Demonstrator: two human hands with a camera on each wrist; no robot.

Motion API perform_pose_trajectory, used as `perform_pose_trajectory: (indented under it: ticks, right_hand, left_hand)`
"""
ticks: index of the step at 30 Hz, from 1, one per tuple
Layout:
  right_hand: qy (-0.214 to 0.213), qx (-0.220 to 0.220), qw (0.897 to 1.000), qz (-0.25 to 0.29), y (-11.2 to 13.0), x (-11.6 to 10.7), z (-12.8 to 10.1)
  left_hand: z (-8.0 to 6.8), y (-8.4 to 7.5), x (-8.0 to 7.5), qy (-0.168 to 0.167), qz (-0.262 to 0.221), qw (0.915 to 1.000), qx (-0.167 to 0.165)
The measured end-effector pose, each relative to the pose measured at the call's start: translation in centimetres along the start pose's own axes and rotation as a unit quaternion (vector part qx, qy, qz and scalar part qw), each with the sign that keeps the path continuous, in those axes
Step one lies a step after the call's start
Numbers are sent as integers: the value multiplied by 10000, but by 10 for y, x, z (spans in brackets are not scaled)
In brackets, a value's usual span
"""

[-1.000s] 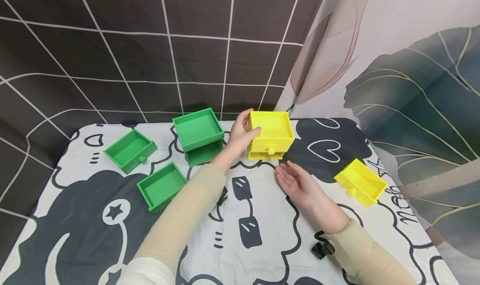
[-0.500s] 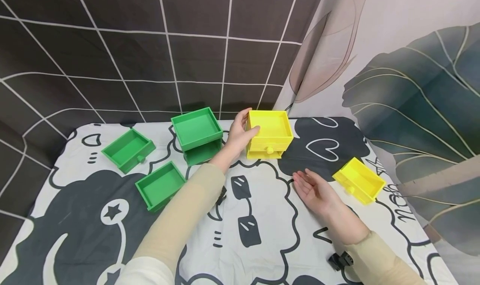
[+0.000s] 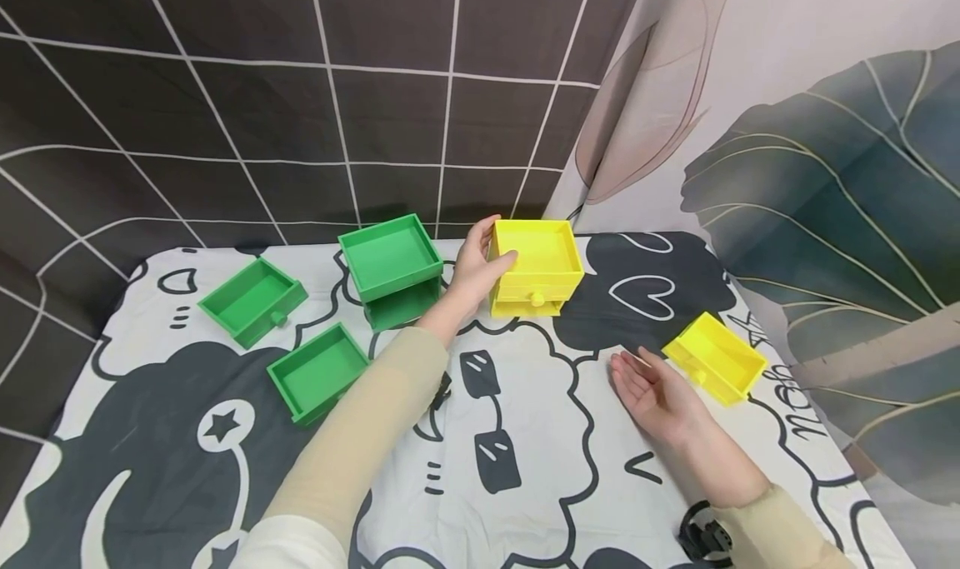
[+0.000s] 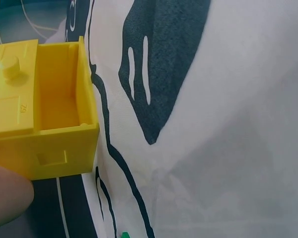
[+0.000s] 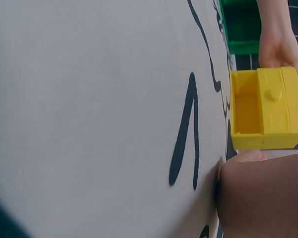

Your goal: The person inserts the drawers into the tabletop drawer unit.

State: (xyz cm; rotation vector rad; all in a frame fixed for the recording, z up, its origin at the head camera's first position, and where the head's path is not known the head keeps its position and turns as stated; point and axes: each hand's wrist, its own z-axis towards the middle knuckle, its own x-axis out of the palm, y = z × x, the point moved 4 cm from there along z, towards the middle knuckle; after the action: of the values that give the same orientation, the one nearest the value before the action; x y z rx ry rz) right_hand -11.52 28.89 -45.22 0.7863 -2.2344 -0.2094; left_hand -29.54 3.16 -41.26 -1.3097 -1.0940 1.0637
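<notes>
1. The yellow drawer box (image 3: 536, 267) stands at the far middle of the table (image 3: 525, 469); my left hand (image 3: 480, 269) grips its left wall, fingers curled around.
2. My right hand (image 3: 654, 390) has moved right since a second ago. Now it lies with straight fingers, holding nothing, just beside the loose yellow drawer (image 3: 715, 356); I judge this drawer comes next.
3. I count two yellow pieces and, on the left, three green trays with one green box (image 3: 390, 257).

Left hand (image 3: 474, 271) curled, apparently gripping; right hand (image 3: 654, 388) open, palm up.
</notes>
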Motion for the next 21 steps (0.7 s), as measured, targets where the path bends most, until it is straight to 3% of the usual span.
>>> perform_pose_trajectory:
  ticks: [21]
  right_hand:
    - [208, 135, 9995, 200, 15, -39, -21]
  left_hand:
    - [-1, 0, 0, -19, 3, 10000, -58]
